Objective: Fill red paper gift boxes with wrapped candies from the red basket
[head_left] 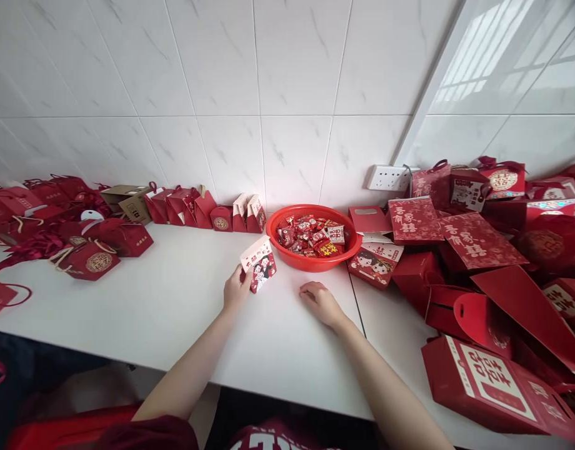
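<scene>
My left hand point(236, 287) grips the lower left edge of a small candy box point(263, 267), red and white with a cartoon couple and pale writing on it. The box is tilted above the white table. My right hand point(321, 302) is low over the table, fingers loosely curled in, with nothing visible in them. Just beyond both hands stands a red plastic basket point(310, 265) holding many red-wrapped candies point(309, 234). To its right lies a box with two cartoon faces point(375, 264).
Small red boxes point(204, 210) stand in a row along the tiled wall. More red gift boxes with cords point(96, 261) crowd the left side beside a brown carton point(132, 204). Red boxes point(491, 378) are heaped on the right. A white power strip point(389, 178) is at the wall.
</scene>
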Demonstrator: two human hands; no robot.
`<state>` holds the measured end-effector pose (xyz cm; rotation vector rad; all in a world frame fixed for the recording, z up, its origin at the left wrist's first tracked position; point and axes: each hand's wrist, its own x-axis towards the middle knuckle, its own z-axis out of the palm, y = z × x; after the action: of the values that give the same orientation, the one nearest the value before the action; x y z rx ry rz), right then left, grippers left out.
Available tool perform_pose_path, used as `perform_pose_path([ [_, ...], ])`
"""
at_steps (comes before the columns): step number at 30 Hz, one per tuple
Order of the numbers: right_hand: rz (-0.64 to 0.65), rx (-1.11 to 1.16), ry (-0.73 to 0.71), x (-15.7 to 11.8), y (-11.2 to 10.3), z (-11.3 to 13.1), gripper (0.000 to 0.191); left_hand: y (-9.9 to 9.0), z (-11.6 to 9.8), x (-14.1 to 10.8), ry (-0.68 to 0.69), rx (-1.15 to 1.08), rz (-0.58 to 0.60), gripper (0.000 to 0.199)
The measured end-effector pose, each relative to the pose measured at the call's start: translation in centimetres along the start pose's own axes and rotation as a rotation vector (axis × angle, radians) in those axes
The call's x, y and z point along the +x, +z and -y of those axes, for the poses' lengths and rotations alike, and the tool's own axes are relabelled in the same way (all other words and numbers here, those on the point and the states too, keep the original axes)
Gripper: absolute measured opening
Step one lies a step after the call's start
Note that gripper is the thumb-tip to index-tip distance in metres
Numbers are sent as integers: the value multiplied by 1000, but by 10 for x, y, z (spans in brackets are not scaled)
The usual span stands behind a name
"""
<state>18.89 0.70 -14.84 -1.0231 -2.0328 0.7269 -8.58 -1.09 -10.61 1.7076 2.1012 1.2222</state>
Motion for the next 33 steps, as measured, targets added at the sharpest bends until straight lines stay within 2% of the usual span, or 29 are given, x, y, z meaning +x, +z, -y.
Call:
perform_pose_path([
  [3, 13, -9, -5, 0, 0, 1, 16, 7, 16, 2, -26, 123, 69, 43],
  [5, 19, -13, -6, 0, -1, 1, 17, 7, 26, 14, -34, 207, 81, 50],
  [7, 22, -18, -5, 1, 0, 2, 17, 7, 36, 35, -69, 286, 56, 53],
  [10, 23, -24, 0, 2, 0, 2, 17, 11, 49, 80, -201, 393, -37, 61],
  [14, 31, -36, 4, 2, -1, 4, 17, 30, 61, 134, -336, 472, -123, 74],
  [17, 48, -53, 20, 2, -2, 6, 18, 47, 65, 156, -380, 500, -148, 79],
  [22, 68, -59, 38, 3, -3, 8, 18, 59, 71, 170, -398, 518, -166, 83],
  [33, 45, -64, 5, 4, -2, 5, 18, 59, 80, 178, -417, 518, -134, 94],
])
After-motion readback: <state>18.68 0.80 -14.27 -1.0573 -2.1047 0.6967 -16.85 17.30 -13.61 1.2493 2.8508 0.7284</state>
